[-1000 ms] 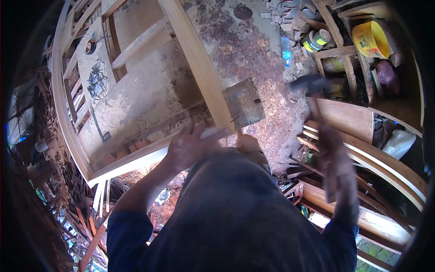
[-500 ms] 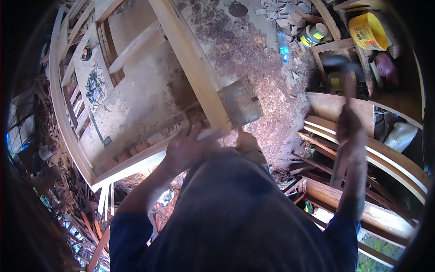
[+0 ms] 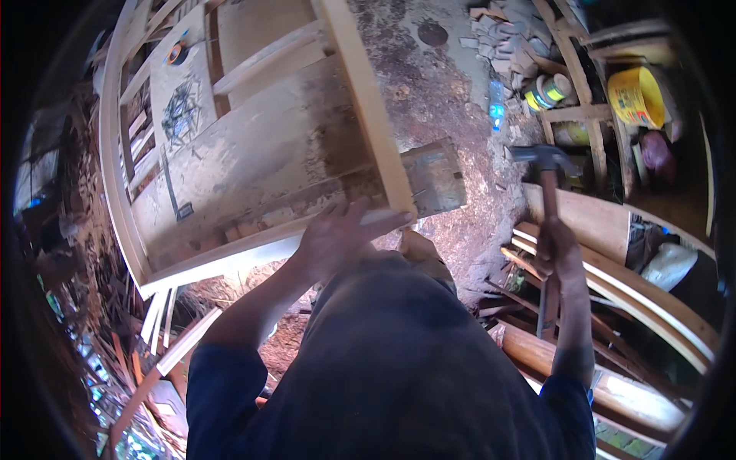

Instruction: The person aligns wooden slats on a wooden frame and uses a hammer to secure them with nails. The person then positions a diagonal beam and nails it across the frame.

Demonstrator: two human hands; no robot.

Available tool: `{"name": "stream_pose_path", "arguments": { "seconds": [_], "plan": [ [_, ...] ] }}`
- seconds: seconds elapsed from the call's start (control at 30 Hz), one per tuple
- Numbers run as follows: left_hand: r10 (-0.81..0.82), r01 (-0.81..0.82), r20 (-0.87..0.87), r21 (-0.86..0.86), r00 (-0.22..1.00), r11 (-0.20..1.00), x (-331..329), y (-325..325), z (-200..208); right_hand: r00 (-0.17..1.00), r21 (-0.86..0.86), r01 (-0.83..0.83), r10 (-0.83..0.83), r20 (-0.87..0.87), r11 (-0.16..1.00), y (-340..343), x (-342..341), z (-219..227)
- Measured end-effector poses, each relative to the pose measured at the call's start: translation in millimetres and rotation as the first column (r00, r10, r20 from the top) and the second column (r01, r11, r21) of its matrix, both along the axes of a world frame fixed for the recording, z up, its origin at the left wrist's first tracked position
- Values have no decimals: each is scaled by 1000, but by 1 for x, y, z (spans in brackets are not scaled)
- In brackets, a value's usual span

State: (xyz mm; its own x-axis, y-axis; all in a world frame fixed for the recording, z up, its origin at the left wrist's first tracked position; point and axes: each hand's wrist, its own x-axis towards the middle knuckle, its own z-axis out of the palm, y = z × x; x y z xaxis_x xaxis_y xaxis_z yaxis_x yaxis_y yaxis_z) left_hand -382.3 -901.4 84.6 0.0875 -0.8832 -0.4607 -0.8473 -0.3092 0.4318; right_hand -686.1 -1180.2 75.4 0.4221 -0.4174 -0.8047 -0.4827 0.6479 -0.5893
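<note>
My right hand (image 3: 559,249) grips a claw hammer (image 3: 549,188) by its wooden handle, held up on the right with the dark metal head pointing away from me. On the near rail of a pale wooden frame (image 3: 368,115), close to its right corner, lies my left hand (image 3: 331,239). One finger stretches along the rail toward the corner, and the others bend over it, partly hidden. Under that corner, a worn board (image 3: 435,178) sticks out to the right. Whether a nail stands at the corner I cannot make out.
Inside the frame, a pile of nails (image 3: 181,111) and a tape measure (image 3: 177,54) lie on a board. Lumber (image 3: 629,287) is stacked at the right. A plastic bottle (image 3: 497,106), a can (image 3: 547,92) and a yellow bucket (image 3: 636,96) stand farther back. Wood scraps (image 3: 126,368) litter the left.
My right hand and the hammer have shifted left and slightly down in the picture, and the blur has eased. The view has turned a little; my left hand stays at the frame's corner.
</note>
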Motion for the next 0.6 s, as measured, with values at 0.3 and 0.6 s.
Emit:
{"name": "stream_pose_path", "arguments": {
  "seconds": [0.3, 0.6],
  "plan": [
    [255, -43, 480, -409, 839, 912, 49, 144, -43, 999, 38, 15, -17, 37, 999, 5, 17, -12],
    [261, -207, 228, -235, 938, 950, 53, 154, -49, 957, -187, -232, 190, -220, 954, -12, 12, -4]
  ]
}}
